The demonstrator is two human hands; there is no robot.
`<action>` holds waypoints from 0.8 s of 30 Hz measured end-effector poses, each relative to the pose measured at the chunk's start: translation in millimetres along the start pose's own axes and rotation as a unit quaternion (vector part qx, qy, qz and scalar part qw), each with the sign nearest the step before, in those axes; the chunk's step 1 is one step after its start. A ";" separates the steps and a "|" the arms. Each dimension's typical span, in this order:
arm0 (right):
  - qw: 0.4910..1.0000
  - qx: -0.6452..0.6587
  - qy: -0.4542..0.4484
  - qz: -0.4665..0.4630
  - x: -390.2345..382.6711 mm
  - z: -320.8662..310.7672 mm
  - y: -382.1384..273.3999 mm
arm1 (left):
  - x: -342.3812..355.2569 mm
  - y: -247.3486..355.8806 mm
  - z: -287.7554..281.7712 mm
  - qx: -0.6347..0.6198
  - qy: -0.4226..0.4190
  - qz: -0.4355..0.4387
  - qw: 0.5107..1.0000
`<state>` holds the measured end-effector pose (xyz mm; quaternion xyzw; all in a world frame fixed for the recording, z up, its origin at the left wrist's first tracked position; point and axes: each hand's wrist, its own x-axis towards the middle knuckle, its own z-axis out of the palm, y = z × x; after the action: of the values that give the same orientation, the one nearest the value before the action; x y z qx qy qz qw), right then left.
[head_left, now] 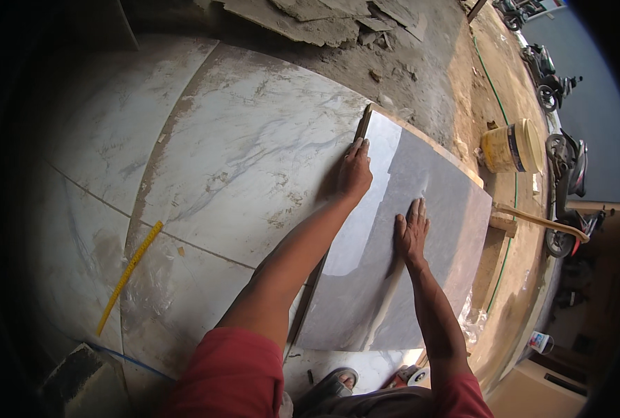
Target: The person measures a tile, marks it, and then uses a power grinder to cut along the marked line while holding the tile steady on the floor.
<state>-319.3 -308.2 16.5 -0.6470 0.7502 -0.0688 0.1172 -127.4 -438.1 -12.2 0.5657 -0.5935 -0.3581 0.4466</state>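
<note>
A large grey tile [435, 209], with a pale patch and a light streak, lies over the white marble-look floor tiles [240, 139]. My left hand [355, 171] grips the dark left edge of the grey tile near its upper corner, fingers close together. My right hand [413, 230] rests flat on the tile's face, fingers stretched out, over the light streak. Whatever lies beneath the tile is mostly hidden.
A yellow folding ruler [129, 276] lies at left. Broken slabs [296, 21] lie on dusty ground. At right are a bucket [505, 150], a wooden-looking handle [546, 223], a green hose [484, 59] and parked motorbikes [560, 167]. A power tool [417, 377] sits by my sandalled foot [338, 383].
</note>
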 end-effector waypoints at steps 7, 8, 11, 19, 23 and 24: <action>1.000 -0.007 -0.004 -0.008 -1.8 0.3 -5.6 | 78.0 -11.8 16.5 -0.030 0.067 0.070 0.995; 1.000 -0.006 0.000 -0.005 -1.2 -2.0 -3.7 | 84.7 -7.7 21.1 -0.025 0.068 0.067 0.995; 1.000 0.001 0.005 -0.002 -0.6 -4.1 -4.1 | 98.0 -7.8 27.0 -0.014 0.065 0.056 0.996; 1.000 -0.008 -0.004 0.016 -1.5 -3.9 -3.8 | 132.5 -6.9 23.8 0.256 -0.033 0.198 0.945; 1.000 -0.017 0.006 0.011 0.4 -2.4 -1.9 | 141.9 1.8 44.9 0.297 -0.062 0.220 0.927; 1.000 -0.015 0.008 0.009 0.7 -2.2 -2.9 | 141.3 3.7 52.3 0.304 -0.066 0.222 0.924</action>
<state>-317.2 -309.5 19.3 -0.6412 0.7581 -0.0615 0.1020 -172.1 -582.0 -9.1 0.5033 -0.8122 -0.0892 0.2811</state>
